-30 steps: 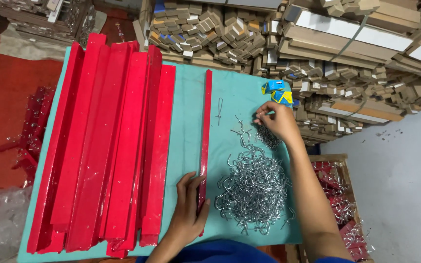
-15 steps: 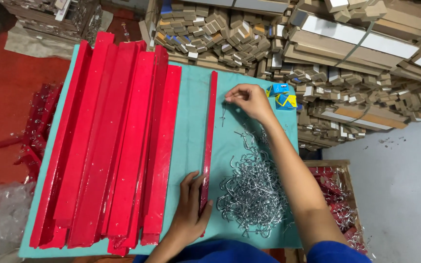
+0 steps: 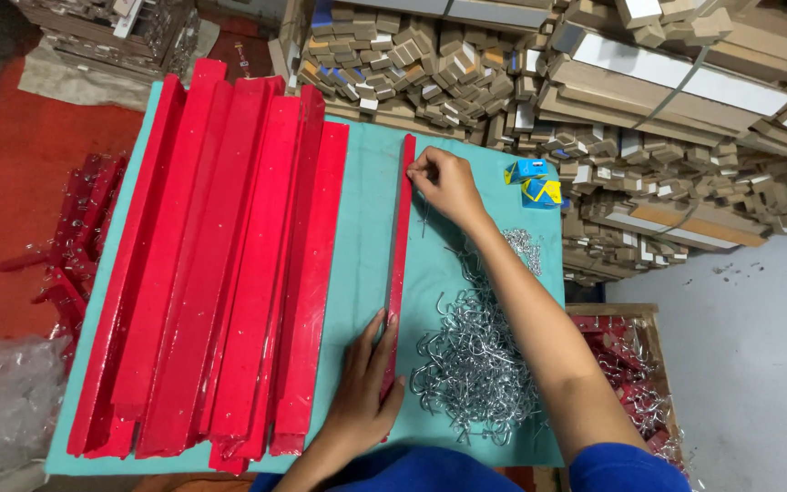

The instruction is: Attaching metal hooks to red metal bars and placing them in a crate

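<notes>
Left to right: stacked red strips (image 3: 220, 264); my left hand (image 3: 366, 383), fingers flat, pressing the single red strip (image 3: 399, 264) on the teal table (image 3: 362, 228); silver hooks (image 3: 475, 364); my right hand (image 3: 444, 182) pinching the strip's far end.

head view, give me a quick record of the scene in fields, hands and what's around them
surface: teal table
left hand: flat on near end of single red strip
right hand: fingertips pinched at far end of that strip; whether a hook is held, cannot tell
beside strip: pile of silver metal hooks
left of table: stack of long red strips
far edge: small blue and yellow boxes
behind: stacked cardboard pieces
</notes>
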